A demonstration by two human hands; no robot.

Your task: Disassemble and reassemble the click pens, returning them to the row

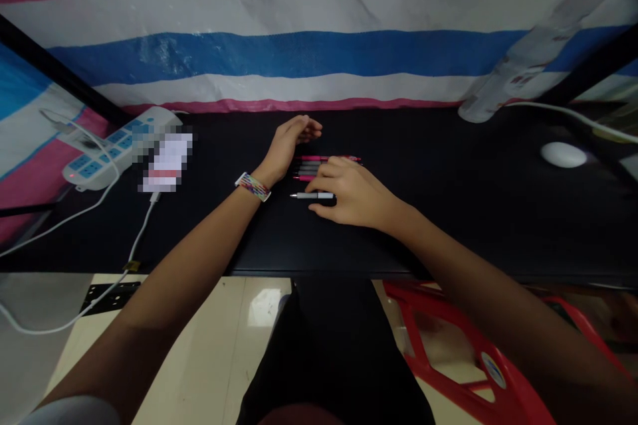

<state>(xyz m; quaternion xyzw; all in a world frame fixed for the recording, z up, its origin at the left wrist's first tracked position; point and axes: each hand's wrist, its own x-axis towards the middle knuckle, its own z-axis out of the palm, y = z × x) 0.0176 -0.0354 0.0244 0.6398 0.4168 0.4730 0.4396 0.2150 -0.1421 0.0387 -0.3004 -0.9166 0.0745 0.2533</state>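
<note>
Several pens [312,167], pink and dark, lie side by side in a row on the black table [448,212]. A silver pen [314,196] lies just in front of them. My right hand [351,196] rests over the row's right end, fingers curled, touching the silver pen. My left hand [289,143] stands on its edge at the row's left end, fingers held together and slightly bent, holding nothing I can see. A multicoloured band [252,186] is on my left wrist.
A white power strip [114,146] and a blurred card [167,163] with a white cable [144,226] sit at the left. A white oval object [563,155] and a lying bottle [523,60] are at the right. A red plastic stool [458,352] stands below the table edge.
</note>
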